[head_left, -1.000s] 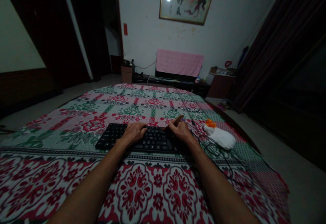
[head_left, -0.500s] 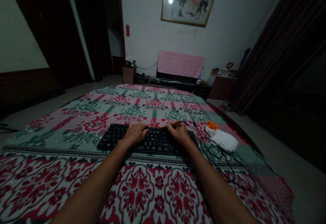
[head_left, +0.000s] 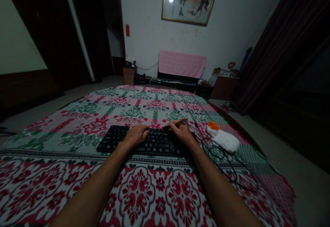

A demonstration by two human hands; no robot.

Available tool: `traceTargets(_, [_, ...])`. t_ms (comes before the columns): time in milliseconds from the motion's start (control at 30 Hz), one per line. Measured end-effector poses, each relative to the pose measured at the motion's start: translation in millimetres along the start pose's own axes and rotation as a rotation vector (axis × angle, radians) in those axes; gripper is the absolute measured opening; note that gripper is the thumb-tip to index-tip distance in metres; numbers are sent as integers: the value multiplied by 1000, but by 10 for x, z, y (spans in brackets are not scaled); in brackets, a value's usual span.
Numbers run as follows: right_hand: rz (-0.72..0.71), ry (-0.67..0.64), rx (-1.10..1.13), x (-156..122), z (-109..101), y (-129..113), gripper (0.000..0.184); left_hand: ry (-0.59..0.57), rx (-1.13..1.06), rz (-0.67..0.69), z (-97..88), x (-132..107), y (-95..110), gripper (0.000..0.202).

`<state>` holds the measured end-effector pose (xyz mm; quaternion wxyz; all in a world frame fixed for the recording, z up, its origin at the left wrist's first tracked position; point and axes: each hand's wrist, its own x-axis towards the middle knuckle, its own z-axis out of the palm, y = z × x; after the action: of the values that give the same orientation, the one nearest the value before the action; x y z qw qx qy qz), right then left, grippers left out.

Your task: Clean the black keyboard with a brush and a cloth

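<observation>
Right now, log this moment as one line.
left hand: on keyboard | right hand: holds brown tool at keyboard's far edge | cable: looped, right of keyboard | white object: beside cable

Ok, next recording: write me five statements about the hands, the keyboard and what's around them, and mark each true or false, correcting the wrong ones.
1. The left hand rests on the black rectangular keyboard. True.
2. The right hand holds nothing. False: it holds a thin, brown, stick-like tool.
3. A soft-looking white bundle with an orange end lies to the right of the keyboard. True.
4. The keyboard lies on a bare wooden surface. False: it lies on a red, green and white patterned cloth.
5. A pink rectangular cloth hangs lower than the gold-framed picture. True.
</observation>
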<state>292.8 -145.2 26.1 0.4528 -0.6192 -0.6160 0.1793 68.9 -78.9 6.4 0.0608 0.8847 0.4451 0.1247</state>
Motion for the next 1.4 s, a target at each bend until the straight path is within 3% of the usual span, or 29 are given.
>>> traceTargets(100, [30, 23, -125, 0, 6, 37, 35, 10, -2, 7, 6, -1, -5, 34])
traceTargets(233, [159, 143, -338, 39, -174, 125, 34, 15, -2, 11, -4, -8, 0, 33])
traceTargets(333, [232, 218, -333, 63, -275, 140, 35, 22, 13, 12, -4, -10, 3, 33])
traceTargets(500, [69, 130, -20, 39, -116, 92, 42, 24, 5, 13, 25, 0, -16, 34])
traceTargets(600, [11, 67, -28, 13, -3, 75, 40, 32, -2, 8, 33, 0, -21, 34])
traceTargets(700, [73, 74, -194, 14, -58, 96, 38, 37, -3, 15, 21, -7, -10, 33])
traceTargets(833, [224, 192, -366, 52, -308, 162, 39, 29, -4, 13, 2, -12, 2, 33])
traceTargets(967, [259, 236, -215, 63, -426, 148, 35, 33, -4, 14, 10, -4, -5, 32])
traceTargets(1167, [147, 97, 3, 29, -195, 50, 36, 12, 5, 4, 1, -1, 0, 33])
traceTargets(1267, [142, 61, -114, 19, -154, 77, 37, 16, 6, 4, -6, -10, 7, 33])
traceTargets(1400, [180, 139, -358, 29, -299, 103, 34, 24, -1, 10, 14, -13, -1, 35])
